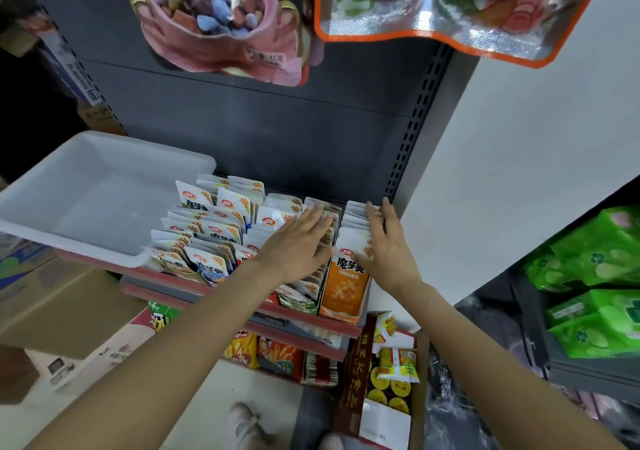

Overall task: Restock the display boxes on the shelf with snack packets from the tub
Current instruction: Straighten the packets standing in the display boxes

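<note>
Head view, shelf (pixel 221 285): a red-edged shelf crosses the middle of the frame from 9 o'clock down toward 5 o'clock, against a dark grey back panel.
Tub (pixel 86 196): a pale, translucent plastic tub sits on the shelf at 9 o'clock; no packets can be seen inside it.
Snack packets (pixel 221 221): white packets with red logos stand in upright rows just right of the tub, filling the centre of the frame; the rows at the left lean unevenly.
Orange display box (pixel 343 293): at 5 o'clock from the packet rows, on the shelf's right end, packed with white-topped packets standing on edge.
Green-fronted display box (pixel 298 302): touching the orange one on its left side, also full of upright packets.
Left hand (pixel 298 245): fingers straight and spread, palm down, resting flat on the packet tops of the green-fronted box; it grips nothing.
Right hand (pixel 389 245): fingers straight, lying flat over the rear packets of the orange box, thumb near the front packet; it grips nothing.
Hanging bags (pixel 221 23): a pink sweets bag and an orange-bordered bag at 12 o'clock.
Green packs (pixel 595 276): stacked at 3 o'clock on a neighbouring shelf.
Cardboard box (pixel 55 311): at 8 o'clock, below the tub.
</note>
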Available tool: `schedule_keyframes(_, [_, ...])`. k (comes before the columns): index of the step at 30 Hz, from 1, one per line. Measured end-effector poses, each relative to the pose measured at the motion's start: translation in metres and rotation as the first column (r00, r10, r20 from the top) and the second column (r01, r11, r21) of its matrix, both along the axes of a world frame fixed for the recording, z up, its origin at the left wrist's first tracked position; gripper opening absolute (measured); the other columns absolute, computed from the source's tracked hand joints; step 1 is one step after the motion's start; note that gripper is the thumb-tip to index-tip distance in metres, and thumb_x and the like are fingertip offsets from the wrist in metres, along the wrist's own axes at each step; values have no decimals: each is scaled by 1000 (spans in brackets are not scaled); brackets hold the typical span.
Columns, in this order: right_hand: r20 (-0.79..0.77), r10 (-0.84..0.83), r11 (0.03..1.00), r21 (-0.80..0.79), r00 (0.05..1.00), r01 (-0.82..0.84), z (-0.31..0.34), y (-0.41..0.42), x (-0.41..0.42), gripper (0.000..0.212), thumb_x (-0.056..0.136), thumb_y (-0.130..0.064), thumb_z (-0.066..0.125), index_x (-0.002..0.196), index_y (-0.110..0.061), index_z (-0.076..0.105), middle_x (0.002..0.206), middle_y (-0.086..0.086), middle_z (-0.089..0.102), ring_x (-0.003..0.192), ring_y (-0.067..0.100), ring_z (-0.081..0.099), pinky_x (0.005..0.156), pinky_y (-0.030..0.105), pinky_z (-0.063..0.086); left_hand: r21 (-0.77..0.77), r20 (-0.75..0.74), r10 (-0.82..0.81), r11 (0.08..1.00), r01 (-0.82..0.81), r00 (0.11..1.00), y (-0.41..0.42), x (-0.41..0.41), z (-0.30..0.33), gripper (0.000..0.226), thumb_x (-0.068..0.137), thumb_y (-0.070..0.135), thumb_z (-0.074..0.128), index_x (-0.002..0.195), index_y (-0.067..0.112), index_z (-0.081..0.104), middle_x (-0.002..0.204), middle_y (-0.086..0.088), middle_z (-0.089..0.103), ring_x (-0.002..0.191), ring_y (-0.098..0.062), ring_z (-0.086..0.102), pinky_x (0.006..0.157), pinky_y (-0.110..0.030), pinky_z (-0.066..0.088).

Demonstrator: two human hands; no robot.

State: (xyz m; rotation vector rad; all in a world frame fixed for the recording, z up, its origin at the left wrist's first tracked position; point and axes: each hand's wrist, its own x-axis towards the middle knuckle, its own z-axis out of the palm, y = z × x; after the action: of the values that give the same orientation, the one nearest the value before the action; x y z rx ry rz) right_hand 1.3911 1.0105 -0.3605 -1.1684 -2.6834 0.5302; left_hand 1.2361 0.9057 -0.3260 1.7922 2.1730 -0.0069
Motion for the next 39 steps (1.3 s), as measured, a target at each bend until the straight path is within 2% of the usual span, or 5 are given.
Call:
schedule_keyframes(15, [17,157,988,-4,987,-157,35,-21,2,84,94,-38,51,151,-16,-7,159,0,-10,146,15,-12,121,36,3,154,314,93,977,-148,945,-24,-9,22,54,102,38,24,151,24,6,158,7,1,144,-3,-2,113,-22,1])
schedule_keyframes(21, [245,397,916,-55,884,-396,41,-40,-23,103,84,-66,48,150,-12,-8,158,1,-14,145,12,-15,114,35,-15,-133,-26,-171,977,166,985,-52,-46,18,86,88,66,34,151,21,-5,156,5,-17,142,-6,-16,116,-27,-5])
schedule_keyframes(27, [366,395,918,-171,842,-357,45,-43,-38,95,87,-59,50,151,-15,-5,158,1,-15,145,11,-13,114,34,-15,-21,61,-132,991,134,989,-46,-44,19,75,93,56,37,151,19,9,158,5,-4,145,-8,-3,116,-27,3])
schedule_keyframes(34, [5,138,970,-204,990,-134,72,-38,-83,52,97,-30,49,144,-13,34,150,6,35,135,22,35,112,29,27,305,-44,-6,952,19,999,-49,-112,34,41,97,15,42,138,10,45,145,-6,41,134,-21,34,111,-30,23])
schedule_keyframes(39, [355,218,976,-57,909,-212,65,-44,-135,46,99,-30,39,142,-14,37,145,9,42,133,25,36,117,36,4,147,-62,-102,983,110,993,-34,-132,31,52,96,27,46,145,14,34,152,-3,31,139,-19,26,113,-31,21])
